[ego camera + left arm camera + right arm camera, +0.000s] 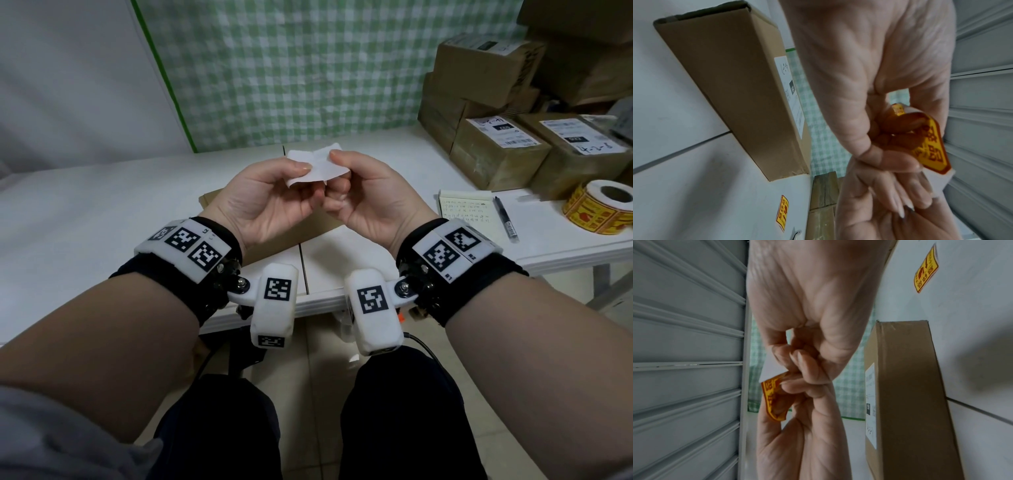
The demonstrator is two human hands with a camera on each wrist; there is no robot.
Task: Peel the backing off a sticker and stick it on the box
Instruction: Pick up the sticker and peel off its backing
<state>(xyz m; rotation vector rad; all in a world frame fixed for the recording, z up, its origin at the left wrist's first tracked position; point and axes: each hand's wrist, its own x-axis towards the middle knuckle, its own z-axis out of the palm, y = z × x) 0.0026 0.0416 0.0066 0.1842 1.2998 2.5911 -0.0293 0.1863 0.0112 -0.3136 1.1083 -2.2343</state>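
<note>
Both hands hold one sticker up over the table, its white backing toward my head. My left hand pinches its left part between thumb and fingers, and my right hand pinches its right edge. In the left wrist view the sticker shows a yellow face with red print, curled over the left hand fingers. In the right wrist view a white corner of backing stands beside the yellow face in my right hand. The flat brown box lies on the table under the hands, carrying a white label.
A roll of yellow stickers stands at the right, with a notepad and a pen beside it. Labelled cardboard boxes are stacked at the back right. A loose yellow sticker lies on the white table near the box.
</note>
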